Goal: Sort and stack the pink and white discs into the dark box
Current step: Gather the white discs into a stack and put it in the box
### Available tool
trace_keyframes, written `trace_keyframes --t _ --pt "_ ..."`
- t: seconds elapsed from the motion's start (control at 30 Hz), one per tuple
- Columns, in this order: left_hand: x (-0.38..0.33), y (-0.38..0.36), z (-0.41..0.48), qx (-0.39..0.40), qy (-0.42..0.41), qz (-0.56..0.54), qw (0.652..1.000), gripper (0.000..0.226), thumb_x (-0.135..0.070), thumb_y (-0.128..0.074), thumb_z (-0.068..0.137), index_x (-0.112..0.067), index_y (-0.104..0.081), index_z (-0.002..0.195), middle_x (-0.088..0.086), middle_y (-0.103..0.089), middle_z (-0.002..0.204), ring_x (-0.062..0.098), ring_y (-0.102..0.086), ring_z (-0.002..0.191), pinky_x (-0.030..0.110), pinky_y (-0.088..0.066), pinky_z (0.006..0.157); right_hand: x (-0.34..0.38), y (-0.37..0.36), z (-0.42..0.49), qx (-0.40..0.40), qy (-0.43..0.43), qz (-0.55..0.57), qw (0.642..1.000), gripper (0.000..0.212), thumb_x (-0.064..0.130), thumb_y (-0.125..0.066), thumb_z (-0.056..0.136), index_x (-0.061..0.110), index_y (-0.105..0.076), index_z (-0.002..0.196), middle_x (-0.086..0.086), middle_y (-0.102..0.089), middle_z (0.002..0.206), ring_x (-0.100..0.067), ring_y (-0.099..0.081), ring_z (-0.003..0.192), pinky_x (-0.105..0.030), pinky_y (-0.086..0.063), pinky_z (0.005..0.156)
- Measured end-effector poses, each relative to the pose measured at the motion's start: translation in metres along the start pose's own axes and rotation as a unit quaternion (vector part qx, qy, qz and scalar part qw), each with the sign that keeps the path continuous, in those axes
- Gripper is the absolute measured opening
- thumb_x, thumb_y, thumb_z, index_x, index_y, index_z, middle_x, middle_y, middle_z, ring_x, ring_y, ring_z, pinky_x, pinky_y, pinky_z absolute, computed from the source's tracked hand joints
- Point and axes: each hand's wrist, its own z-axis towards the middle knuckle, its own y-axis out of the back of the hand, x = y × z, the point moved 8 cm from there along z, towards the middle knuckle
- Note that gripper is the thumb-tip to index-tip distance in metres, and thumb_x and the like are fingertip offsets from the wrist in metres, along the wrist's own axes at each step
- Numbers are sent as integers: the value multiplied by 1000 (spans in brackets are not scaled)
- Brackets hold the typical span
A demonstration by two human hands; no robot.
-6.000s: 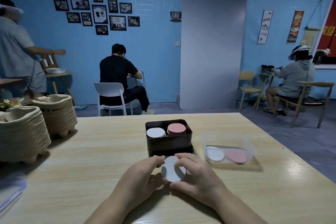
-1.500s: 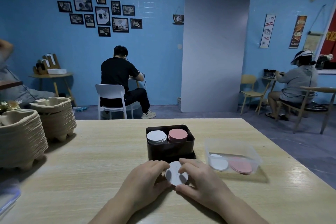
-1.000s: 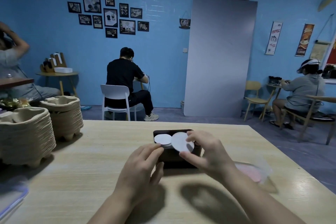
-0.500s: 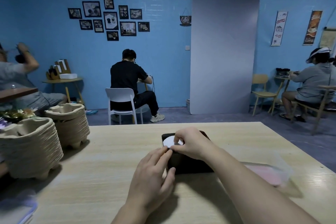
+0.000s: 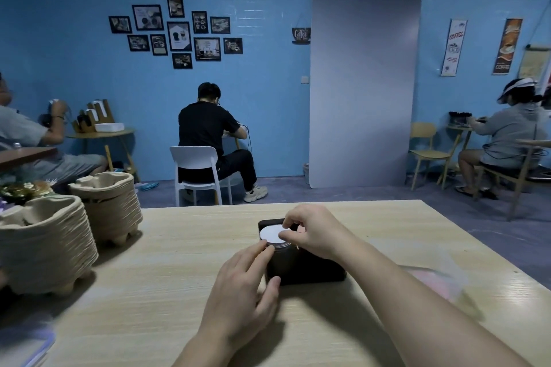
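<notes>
Thumb and forefinger of your right hand pinched the white disc lying on the stack in the dark box, centre frame, other fingers curled above. Your left hand, lower centre, fingers nearly straight, touched the box's near-left wall, holding nothing.

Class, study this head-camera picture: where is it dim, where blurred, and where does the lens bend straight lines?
Head view: dim throughout; blur smears the clear tub; the left hand and right hand cast soft shadows on the table; the grey panel leans from wide-angle distortion.
</notes>
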Motion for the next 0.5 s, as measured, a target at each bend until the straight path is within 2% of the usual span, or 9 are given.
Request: trace_keyframes --t 0.1,0.17,0.27,0.33,0.43,0.5 --pt "-7 1 3 -13 -17 7 1000 47 -44 -53 93 -21 -62 133 -6 -57 141 14 -53 129 31 -39 108 -11 28 -19 -27 -19 43 999 9 34 -73 83 25 -72 83 7 -66 83 -9 -58 76 -28 -48 71" --pt "-20 2 9 -17 -34 11 999 40 -41 -55 92 -22 -62 127 -7 -59 135 15 -56 123 32 -42 103 -22 41 -35 -27 -26 67 997 11 37 -72 81 27 -71 81 7 -67 79 -9 -60 73 -28 -50 68" --pt "-47 0 21 -6 -49 -5 999 29 -37 -55 91 -25 -62 116 -10 -63 115 14 -60 104 31 -49 88 -44 58 -60 -14 -31 71 997 3 33 -73 82 31 -71 84 9 -68 81 -9 -62 78 -29 -53 72" --pt "-67 -8 29 15 -42 -32 998 25 -38 -54 90 -28 -60 112 -13 -63 105 12 -61 94 29 -50 78 -61 69 -76 -11 -48 68 997 5 26 -77 83 27 -73 87 11 -69 83 -6 -61 80 -23 -51 72" --pt "-96 -33 39 57 -62 -49 995 25 -40 -53 89 -33 -57 113 -15 -64 105 10 -60 96 28 -50 77 -86 81 -95 6 -69 48 996 7 20 -76 83 24 -74 89 16 -68 84 -2 -62 79 -16 -49 72" --pt "-112 -54 43 92 -86 -43 991 34 -39 -51 90 -33 -58 123 -17 -62 118 8 -59 106 26 -51 84 -103 84 -104 39 -82 21 996 9 19 -75 83 24 -74 90 16 -67 84 -3 -64 80 -18 -51 73"
